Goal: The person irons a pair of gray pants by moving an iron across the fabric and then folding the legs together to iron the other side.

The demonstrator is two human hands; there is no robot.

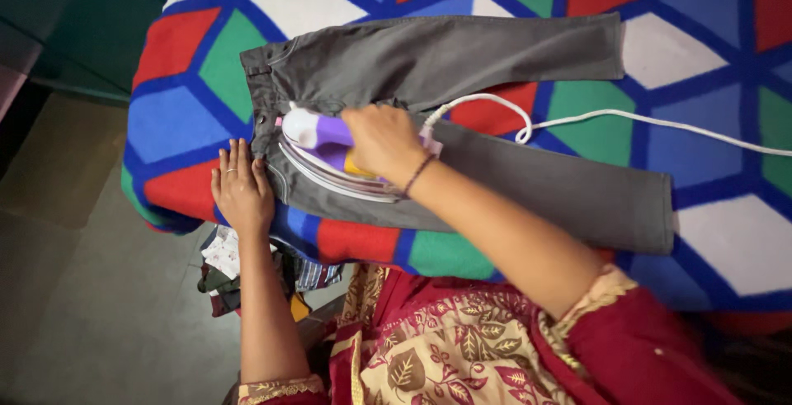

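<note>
grey trousers under our iron

grey trousers (pixel 495 116) lie spread flat on a blanket (pixel 693 50) patterned in red, blue, green and white shapes, waistband toward the left edge and both legs running to the right. our right hand (pixel 384 141) is closed around the handle of a white and purple iron (pixel 318 145), which sits soleplate down on the upper part of the trousers, just below the waistband, nose pointing left. a white cord (pixel 594 116) loops out from behind the iron and trails across the blanket to the right edge. our left hand (pixel 241 190) lies open and flat, fingers stretched, pressing on the blanket edge and touching the waistband corner just beside the iron's nose. below the blanket's near edge we see a heap of folded clothes (pixel 223 269) near the grey floor (pixel 91 322), partly hidden by our left forearm.
</note>
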